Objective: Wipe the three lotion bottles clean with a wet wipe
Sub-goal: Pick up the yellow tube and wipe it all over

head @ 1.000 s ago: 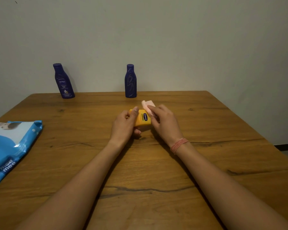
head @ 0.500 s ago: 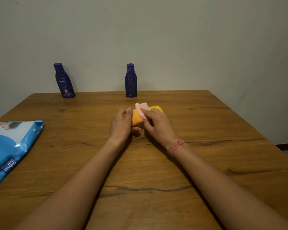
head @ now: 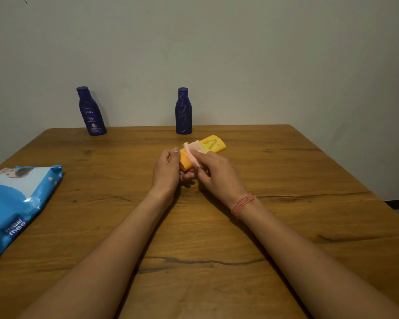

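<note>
Wooden worktop (head: 217, 284), dark grain cracks across the near half, pale wall behind. Blue wet-wipe pack (head: 14, 203) lying flat at the left edge, well apart from the hands. Two dark blue lotion bottles upright at the far edge: labelled one (head: 91, 111) far left, leaning in the wide-angle view; plain one (head: 183, 111) near centre, just behind the yellow bottle. Yellow lotion bottle (head: 207, 147) held on its side mid-worktop, far end pointing right and away. Left hand (head: 167, 171) closed around its near end, thumb on top. Right hand (head: 217, 173) pinching a folded pink wipe (head: 192, 150), pressed against the bottle's middle. Pink thread band (head: 242, 204) on the right wrist.
</note>
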Tool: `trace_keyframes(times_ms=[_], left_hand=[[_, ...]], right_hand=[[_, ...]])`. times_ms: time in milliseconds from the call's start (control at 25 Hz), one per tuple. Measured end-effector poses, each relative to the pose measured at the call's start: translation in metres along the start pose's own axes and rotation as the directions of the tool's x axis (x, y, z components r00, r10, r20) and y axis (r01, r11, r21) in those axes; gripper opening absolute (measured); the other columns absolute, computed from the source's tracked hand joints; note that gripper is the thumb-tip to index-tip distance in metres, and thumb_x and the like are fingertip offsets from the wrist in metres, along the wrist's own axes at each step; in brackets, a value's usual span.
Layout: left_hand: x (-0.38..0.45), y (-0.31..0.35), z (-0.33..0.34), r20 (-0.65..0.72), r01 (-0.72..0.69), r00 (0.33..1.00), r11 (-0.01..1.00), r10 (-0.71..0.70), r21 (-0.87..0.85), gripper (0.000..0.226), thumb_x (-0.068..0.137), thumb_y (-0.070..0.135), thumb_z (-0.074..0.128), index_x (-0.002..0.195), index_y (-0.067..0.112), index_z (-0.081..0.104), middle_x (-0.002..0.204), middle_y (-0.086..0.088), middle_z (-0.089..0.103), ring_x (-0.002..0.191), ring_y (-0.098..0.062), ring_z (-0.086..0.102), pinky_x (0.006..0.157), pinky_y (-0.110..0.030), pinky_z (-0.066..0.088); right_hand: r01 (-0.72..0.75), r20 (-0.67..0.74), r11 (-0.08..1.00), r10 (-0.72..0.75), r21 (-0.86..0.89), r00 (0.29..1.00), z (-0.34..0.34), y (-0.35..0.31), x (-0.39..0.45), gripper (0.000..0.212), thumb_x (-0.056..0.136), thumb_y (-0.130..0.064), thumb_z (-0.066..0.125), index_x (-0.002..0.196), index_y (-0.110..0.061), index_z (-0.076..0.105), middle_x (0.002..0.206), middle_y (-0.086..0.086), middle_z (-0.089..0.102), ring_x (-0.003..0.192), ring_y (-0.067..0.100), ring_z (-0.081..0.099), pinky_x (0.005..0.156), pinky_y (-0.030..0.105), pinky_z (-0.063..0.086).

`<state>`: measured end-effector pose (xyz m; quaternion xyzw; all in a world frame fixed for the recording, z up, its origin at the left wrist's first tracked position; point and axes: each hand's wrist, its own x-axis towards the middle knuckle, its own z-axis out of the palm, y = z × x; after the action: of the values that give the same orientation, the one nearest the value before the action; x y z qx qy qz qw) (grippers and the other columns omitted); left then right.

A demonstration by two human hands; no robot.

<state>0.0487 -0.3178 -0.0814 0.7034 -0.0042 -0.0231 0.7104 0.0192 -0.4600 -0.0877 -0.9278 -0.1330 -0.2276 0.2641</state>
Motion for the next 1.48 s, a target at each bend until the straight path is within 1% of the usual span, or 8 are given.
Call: trace_keyframes(times_ms=[160,360,520,640,760,960,1240,1480], left_hand=[[0.0,0.002,0.003,0.034,0.008,0.999,0.999,-0.009,0.031,0.026,0.105,0.039,0.036,0.117,0.022,0.051,0.104,-0.011,0.066,0.064,-0.012,0.065,0.057,-0.021,0.055],[0.0,0.0,0.003,0.076,-0.048,0.996,0.988,0.038,0.146,0.03,0.106,0.037,0.034,0.126,0.02,0.05,0.116,-0.012,0.063,0.073,-0.014,0.065,0.061,-0.026,0.055],[-0.001,-0.001,0.005,0.154,-0.223,0.972,0.895,0.176,0.386,0.047,0.095,0.041,0.059,0.138,0.027,0.042,0.129,0.003,0.046,0.104,-0.012,0.056,0.071,-0.021,0.051],[0.003,-0.005,0.001,0.129,-0.34,0.937,0.772,0.324,0.537,0.066,0.083,0.038,0.075,0.138,0.023,0.042,0.128,0.004,0.04,0.11,-0.009,0.048,0.082,-0.022,0.048],[0.007,-0.01,-0.005,0.064,-0.329,0.919,0.668,0.389,0.668,0.056,0.084,0.03,0.076,0.131,0.021,0.046,0.124,0.0,0.048,0.111,-0.014,0.05,0.085,-0.031,0.051],[0.001,-0.009,-0.007,0.039,-0.279,0.909,0.538,0.415,0.795,0.043,0.087,0.01,0.066,0.126,0.016,0.048,0.124,-0.003,0.052,0.108,-0.013,0.04,0.083,-0.027,0.037],[-0.005,-0.002,-0.003,0.096,-0.301,0.876,0.38,0.473,0.874,0.046,0.087,0.007,0.064,0.128,0.018,0.046,0.126,-0.003,0.05,0.117,-0.02,0.043,0.09,-0.031,0.034],[-0.008,-0.002,-0.006,0.04,-0.246,0.903,0.436,0.428,0.866,0.047,0.089,0.012,0.065,0.131,0.017,0.044,0.128,-0.004,0.05,0.118,-0.021,0.045,0.091,-0.033,0.041]], right_hand=[[-0.254,-0.099,0.967,0.251,-0.015,0.963,-0.016,0.046,0.004,0.046,0.095,-0.02,0.056,0.14,-0.025,0.047,0.118,0.0,0.064,0.1,0.011,0.058,0.083,0.031,0.055],[-0.314,-0.179,0.851,0.417,0.42,0.891,-0.028,0.053,0.006,0.024,0.099,-0.023,0.05,0.117,-0.021,0.065,0.097,-0.004,0.068,0.084,0.011,0.059,0.07,0.026,0.054],[-0.204,-0.272,0.924,0.298,0.325,0.915,-0.025,0.042,0.007,0.02,0.096,-0.023,0.055,0.113,-0.016,0.065,0.098,0.0,0.064,0.085,0.01,0.058,0.073,0.026,0.053],[-0.07,-0.358,0.974,0.145,0.216,0.923,-0.024,0.038,0.007,0.022,0.092,-0.02,0.063,0.112,-0.012,0.066,0.106,0.001,0.059,0.092,0.009,0.055,0.076,0.022,0.052],[0.039,-0.323,0.989,0.01,0.145,0.946,-0.022,0.028,0.005,0.032,0.09,-0.015,0.065,0.122,-0.009,0.062,0.117,0.005,0.06,0.102,0.009,0.057,0.082,0.022,0.054],[0.139,-0.256,0.987,-0.113,0.083,0.96,-0.014,0.01,0.002,0.052,0.09,-0.015,0.065,0.139,-0.012,0.048,0.105,0.003,0.062,0.09,0.005,0.055,0.075,0.008,0.047],[-0.008,-0.083,0.985,0.023,0.17,0.996,-0.018,0.015,0.002,0.069,0.09,-0.033,0.064,0.149,-0.019,0.033,0.115,0.002,0.06,0.1,0.01,0.056,0.084,0.024,0.052],[-0.018,-0.288,0.973,0.085,0.23,0.954,-0.01,0.001,0.0,0.041,0.083,-0.027,0.073,0.119,-0.014,0.06,0.12,0.0,0.062,0.106,0.005,0.055,0.084,0.022,0.054]])
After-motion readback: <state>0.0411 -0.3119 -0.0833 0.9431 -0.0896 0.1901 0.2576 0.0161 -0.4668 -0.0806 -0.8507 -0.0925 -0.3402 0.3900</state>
